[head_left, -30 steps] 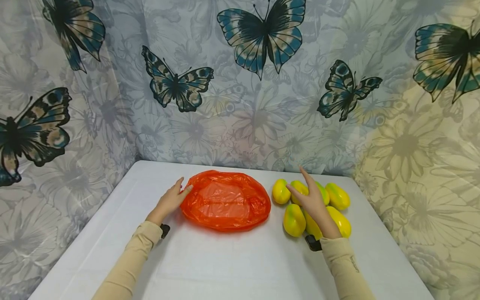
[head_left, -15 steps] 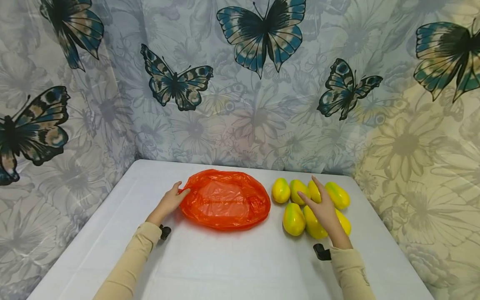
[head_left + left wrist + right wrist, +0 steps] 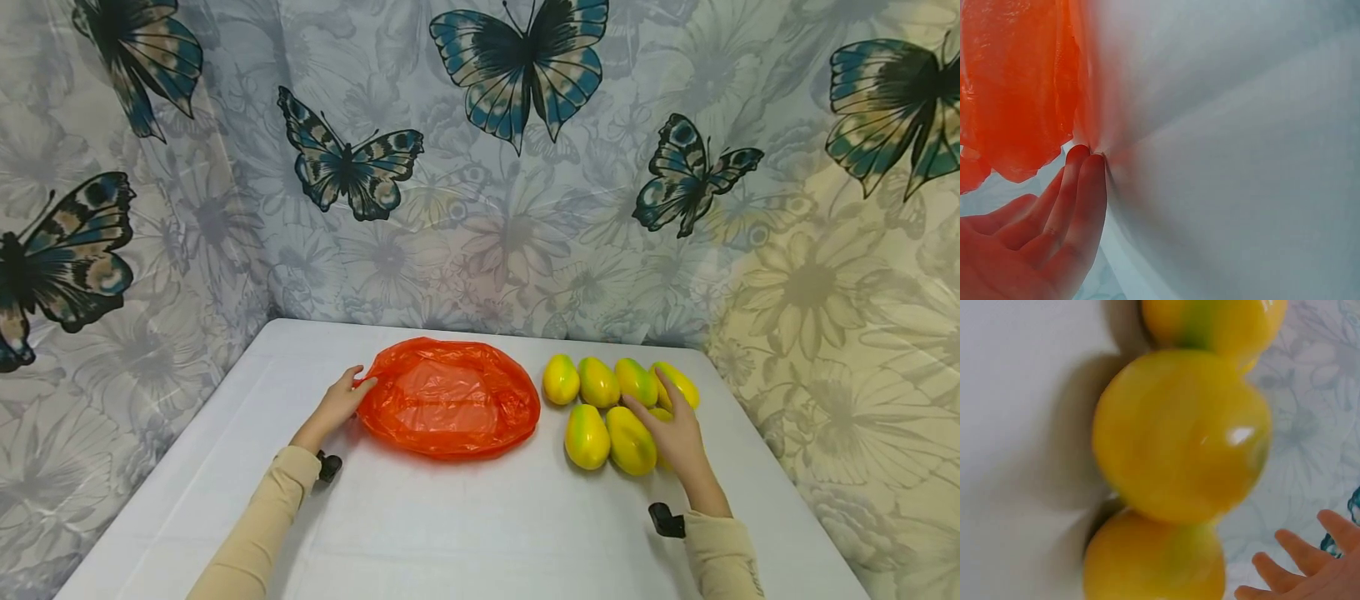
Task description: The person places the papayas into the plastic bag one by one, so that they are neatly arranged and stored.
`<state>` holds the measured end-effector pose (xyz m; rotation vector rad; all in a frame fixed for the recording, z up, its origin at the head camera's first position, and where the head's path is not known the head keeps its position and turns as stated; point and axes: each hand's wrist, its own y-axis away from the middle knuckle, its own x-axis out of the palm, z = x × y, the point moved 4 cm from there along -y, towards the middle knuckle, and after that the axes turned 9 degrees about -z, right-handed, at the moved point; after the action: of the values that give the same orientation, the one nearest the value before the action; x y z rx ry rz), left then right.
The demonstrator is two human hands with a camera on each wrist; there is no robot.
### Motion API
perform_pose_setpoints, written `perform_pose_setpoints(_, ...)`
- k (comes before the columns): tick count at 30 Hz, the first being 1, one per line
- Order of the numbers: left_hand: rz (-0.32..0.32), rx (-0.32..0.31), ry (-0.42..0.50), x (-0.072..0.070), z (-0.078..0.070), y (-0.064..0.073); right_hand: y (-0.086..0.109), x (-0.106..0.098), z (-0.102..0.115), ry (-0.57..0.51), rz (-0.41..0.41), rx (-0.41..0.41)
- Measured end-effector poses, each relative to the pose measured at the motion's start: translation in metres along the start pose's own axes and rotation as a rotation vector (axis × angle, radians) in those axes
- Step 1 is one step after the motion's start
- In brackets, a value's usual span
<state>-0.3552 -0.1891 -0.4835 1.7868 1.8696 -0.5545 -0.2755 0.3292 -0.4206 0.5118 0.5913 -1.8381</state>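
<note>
White table (image 3: 480, 525): red bag (image 3: 450, 402) beside left fingers (image 3: 1090, 197).

Between the red bag (image 3: 450, 400) and the 7 yellow fruits (image 3: 587, 437), only a narrow passage is free. Nearer, the desk (image 3: 480, 533) offers wide room; behind, the patterned wall (image 3: 517, 275) blocks the way.

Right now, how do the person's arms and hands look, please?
The left hand and right hand are bare, with long beige sleeves. The right sleeve shows a small dark mark. A small black device sits at each wrist.
</note>
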Motion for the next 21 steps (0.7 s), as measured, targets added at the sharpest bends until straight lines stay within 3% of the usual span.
perform_pose_setpoints(11,-0.009,-0.019,0.02,-0.001,0.003,-0.003,0.006,-0.013,-0.031,0.013,-0.03,0.122)
perform_pose_setpoints(21,-0.012,-0.034,0.036,0.0,0.004,-0.002,0.011,-0.017,-0.048,0.02,-0.034,0.183)
